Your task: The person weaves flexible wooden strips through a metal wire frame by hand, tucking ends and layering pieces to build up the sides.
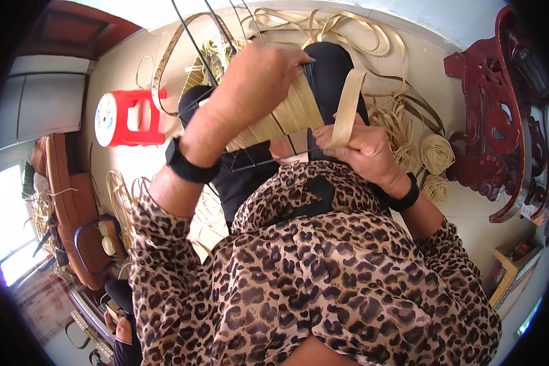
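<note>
Across my lap rests a black wire frame (pixel 256 163), partly wrapped with a tan flat woven strip band (pixel 302 110). My left hand (pixel 259 79) is closed at the frame's upper edge, its fingers curled by the dark corner; the fingertips are partly hidden. On the frame's right side, my right hand (pixel 366 149) pinches a flat tan strip (pixel 348 110), which loops up above the fingers and bends over at its top. Both wrists wear black bands.
A red stool (pixel 131 119) with a pale round seat stands at left. Long tan strips (pixel 372 36) coil over the floor ahead; bundled tan cord (pixel 436 154) lies at right beside a carved dark red wooden piece of furniture (pixel 494 122). Another person's hand (pixel 123 329) shows at lower left.
</note>
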Demonstrator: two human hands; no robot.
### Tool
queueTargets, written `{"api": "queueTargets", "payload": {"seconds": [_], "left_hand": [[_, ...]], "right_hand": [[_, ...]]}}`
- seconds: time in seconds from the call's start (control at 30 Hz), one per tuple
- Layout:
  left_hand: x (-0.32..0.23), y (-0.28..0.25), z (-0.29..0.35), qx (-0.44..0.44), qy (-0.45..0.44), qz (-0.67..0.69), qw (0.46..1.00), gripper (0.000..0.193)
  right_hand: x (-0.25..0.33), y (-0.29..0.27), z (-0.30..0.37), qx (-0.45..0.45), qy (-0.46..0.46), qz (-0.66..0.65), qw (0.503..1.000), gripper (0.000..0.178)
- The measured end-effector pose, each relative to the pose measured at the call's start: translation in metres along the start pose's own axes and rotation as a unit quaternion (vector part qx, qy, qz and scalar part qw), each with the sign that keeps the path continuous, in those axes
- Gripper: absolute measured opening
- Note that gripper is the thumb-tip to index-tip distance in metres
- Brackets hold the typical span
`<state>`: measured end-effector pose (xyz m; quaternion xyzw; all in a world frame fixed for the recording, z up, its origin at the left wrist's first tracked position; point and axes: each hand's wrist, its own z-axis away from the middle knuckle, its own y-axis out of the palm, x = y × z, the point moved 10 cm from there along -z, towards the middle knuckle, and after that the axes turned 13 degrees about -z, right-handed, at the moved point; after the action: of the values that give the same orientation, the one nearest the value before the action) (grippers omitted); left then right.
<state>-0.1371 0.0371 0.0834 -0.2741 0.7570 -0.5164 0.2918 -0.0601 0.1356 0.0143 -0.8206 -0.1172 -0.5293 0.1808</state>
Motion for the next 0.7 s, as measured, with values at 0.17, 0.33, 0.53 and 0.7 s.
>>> {"api": "queueTargets", "payload": {"seconds": [0.17, 0.33, 0.53, 0.7], "left_hand": [[0.003, 0.003, -0.017, 0.023, 0.038, -0.022, 0.999, 0.015], [-0.001, 0.029, 0.004, 0.142, 0.006, 0.043, 0.989, 0.016], [-0.004, 0.016, -0.011, 0.059, 0.022, -0.01, 0.998, 0.013], [-0.005, -0.003, 0.001, -0.067, -0.003, -0.01, 0.998, 0.017]], "right_hand": [[-0.002, -0.016, -0.001, -0.055, 0.135, -0.22, 0.965, 0.011], [0.003, -0.022, -0.002, -0.045, 0.126, -0.212, 0.968, 0.013], [0.004, -0.008, 0.002, 0.0, 0.074, -0.03, 0.997, 0.013], [0.004, 0.004, 0.006, 0.012, 0.043, 0.053, 0.998, 0.015]]}}
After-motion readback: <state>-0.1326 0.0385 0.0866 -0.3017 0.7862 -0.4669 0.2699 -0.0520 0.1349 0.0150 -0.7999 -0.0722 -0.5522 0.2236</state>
